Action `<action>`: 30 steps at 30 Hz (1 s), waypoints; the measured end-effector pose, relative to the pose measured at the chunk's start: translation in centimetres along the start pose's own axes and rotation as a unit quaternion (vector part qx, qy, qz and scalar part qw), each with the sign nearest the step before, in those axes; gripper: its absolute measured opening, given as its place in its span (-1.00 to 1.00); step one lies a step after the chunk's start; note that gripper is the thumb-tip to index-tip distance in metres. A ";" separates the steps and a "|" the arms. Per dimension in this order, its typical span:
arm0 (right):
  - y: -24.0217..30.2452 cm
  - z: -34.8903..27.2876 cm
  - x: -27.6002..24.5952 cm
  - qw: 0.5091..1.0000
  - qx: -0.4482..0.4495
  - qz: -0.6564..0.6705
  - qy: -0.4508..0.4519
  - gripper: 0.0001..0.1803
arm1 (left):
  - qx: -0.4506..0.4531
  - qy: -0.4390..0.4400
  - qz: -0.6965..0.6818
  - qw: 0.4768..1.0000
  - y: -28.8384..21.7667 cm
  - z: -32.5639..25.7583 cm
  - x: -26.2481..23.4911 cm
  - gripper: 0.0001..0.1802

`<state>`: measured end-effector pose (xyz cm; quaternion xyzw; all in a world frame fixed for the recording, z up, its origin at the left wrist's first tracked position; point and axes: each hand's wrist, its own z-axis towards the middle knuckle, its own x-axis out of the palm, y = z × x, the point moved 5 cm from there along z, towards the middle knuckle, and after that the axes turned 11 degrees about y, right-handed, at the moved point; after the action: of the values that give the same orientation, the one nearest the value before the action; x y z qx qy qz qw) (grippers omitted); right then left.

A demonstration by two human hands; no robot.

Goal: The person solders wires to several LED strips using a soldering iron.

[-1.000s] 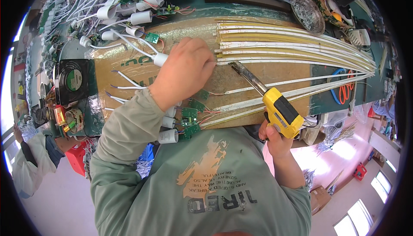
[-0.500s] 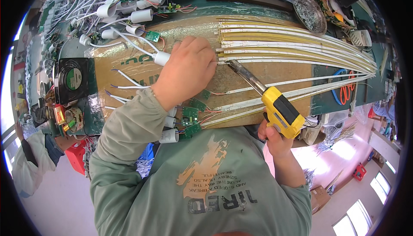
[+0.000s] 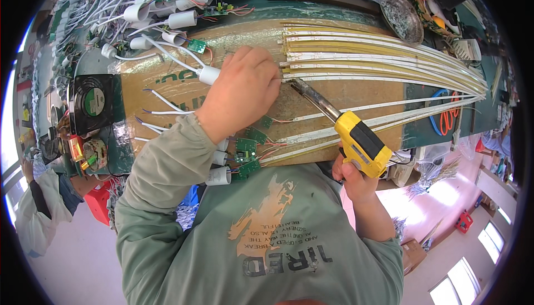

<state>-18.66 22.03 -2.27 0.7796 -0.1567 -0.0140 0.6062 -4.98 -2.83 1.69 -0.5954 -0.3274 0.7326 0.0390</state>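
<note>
My right hand (image 3: 356, 180) is closed round the grip of a yellow and black soldering gun (image 3: 362, 142). The gun's dark metal tip points up and left, at the left end of a white LED strip (image 3: 334, 76). My left hand (image 3: 239, 90) is pinched just left of that tip. Its fingertips are turned away, so what they hold is hidden. A white tubular housing (image 3: 208, 75) with a white cable emerges beside the left hand's knuckles. Below lie strips (image 3: 356, 129) joined by thin red wires to green circuit boards (image 3: 246, 149).
Cardboard (image 3: 233, 40) covers the bench's middle. White housings with cables and boards are piled at far left (image 3: 183, 20). A black fan (image 3: 92, 102) stands at left. On the right are orange-handled scissors (image 3: 448, 120) and a metal dish (image 3: 401, 18). Another person's arm (image 3: 39, 193) shows at far left.
The soldering gun has shifted slightly left, its tip drawing a little nearer my left fingertips. My left hand has hardly moved. At far left the other person's arm has shifted.
</note>
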 end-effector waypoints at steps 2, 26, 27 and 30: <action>0.1 0.0 0.1 1.000 0.002 0.003 0.002 -0.36 | -0.002 -0.002 -0.008 1.000 0.0 -0.1 -0.2 -0.91; 0.1 0.0 0.2 1.000 -0.011 -0.029 0.003 -0.35 | 0.024 0.022 -0.012 0.999 0.3 -0.2 -0.3 -0.88; 0.1 0.0 0.2 1.000 -0.012 -0.028 0.003 -0.36 | 0.024 0.021 -0.012 0.999 0.3 -0.2 -0.3 -0.88; 0.0 0.0 0.2 0.999 -0.011 -0.030 -0.001 -0.36 | 0.019 0.026 -0.011 0.999 0.3 -0.3 -0.2 -0.90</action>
<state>-18.50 22.03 -2.26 0.7775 -0.1338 -0.0350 0.6135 -4.59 -3.06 1.68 -0.6097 -0.3188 0.7227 0.0664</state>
